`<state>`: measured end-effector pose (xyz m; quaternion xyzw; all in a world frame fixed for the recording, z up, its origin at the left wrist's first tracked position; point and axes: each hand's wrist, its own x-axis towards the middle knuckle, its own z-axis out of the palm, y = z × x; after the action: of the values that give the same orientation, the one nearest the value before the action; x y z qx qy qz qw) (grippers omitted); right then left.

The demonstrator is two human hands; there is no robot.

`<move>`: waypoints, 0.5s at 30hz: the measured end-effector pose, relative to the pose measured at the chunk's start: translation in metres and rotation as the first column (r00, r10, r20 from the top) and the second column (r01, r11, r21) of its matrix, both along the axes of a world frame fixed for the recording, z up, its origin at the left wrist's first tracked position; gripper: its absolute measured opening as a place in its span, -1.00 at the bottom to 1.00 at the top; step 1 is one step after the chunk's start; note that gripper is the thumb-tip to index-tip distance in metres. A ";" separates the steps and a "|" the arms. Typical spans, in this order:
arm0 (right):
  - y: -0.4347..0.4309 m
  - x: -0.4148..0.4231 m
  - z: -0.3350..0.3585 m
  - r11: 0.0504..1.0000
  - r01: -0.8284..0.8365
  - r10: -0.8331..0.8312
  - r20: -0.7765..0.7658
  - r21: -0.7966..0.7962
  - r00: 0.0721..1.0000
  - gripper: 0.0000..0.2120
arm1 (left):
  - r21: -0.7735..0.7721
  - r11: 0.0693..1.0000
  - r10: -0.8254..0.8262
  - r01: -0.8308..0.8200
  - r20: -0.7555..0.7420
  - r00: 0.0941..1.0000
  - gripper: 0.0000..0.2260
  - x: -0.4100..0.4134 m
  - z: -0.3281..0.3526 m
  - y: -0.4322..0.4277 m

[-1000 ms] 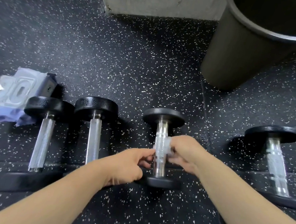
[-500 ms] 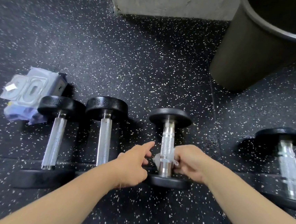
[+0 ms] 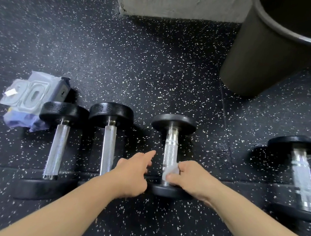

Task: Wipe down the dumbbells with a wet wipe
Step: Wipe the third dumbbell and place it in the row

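Observation:
Several black dumbbells with chrome handles lie in a row on the speckled rubber floor. My right hand (image 3: 189, 175) grips a white wet wipe (image 3: 171, 171) wrapped round the near end of the third dumbbell's handle (image 3: 170, 147). My left hand (image 3: 133, 170) hovers just left of that handle, index finger stretched out toward it, the other fingers curled and holding nothing. Two more dumbbells (image 3: 58, 146) (image 3: 108, 147) lie to the left. A fourth dumbbell (image 3: 303, 174) lies apart at the right.
A pack of wet wipes (image 3: 30, 98) with its lid flipped open lies at the far left behind the first dumbbell. A dark round bin (image 3: 267, 52) stands at the back right. A grey concrete block (image 3: 181, 2) rises at the back.
My right hand has slid the wipe down the handle from its middle to the near end. My left hand has let go of the handle and drawn slightly left, index finger out.

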<state>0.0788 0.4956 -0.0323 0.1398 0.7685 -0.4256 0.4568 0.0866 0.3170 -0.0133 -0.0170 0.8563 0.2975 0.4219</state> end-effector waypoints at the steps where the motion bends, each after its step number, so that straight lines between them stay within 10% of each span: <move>1: 0.000 -0.001 -0.002 1.000 0.006 -0.006 0.012 0.009 1.000 -0.80 | -0.006 1.000 0.001 -0.001 -0.002 1.000 -0.24 0.000 0.001 0.000; 7: -0.006 -0.028 -0.009 0.943 0.315 -0.307 0.083 -0.105 0.948 -0.70 | -0.018 1.000 0.000 0.000 0.016 1.000 -0.24 -0.001 0.000 0.001; 15: -0.023 -0.065 -0.011 0.559 0.749 -0.690 0.302 -0.355 0.658 -0.90 | -0.050 0.998 -0.043 0.044 0.016 0.999 -0.24 -0.003 0.002 0.005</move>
<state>0.0138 0.4730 -0.0435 0.3585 0.4921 -0.7302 0.3100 0.0839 0.3216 -0.0110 -0.0109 0.8606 0.2665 0.4339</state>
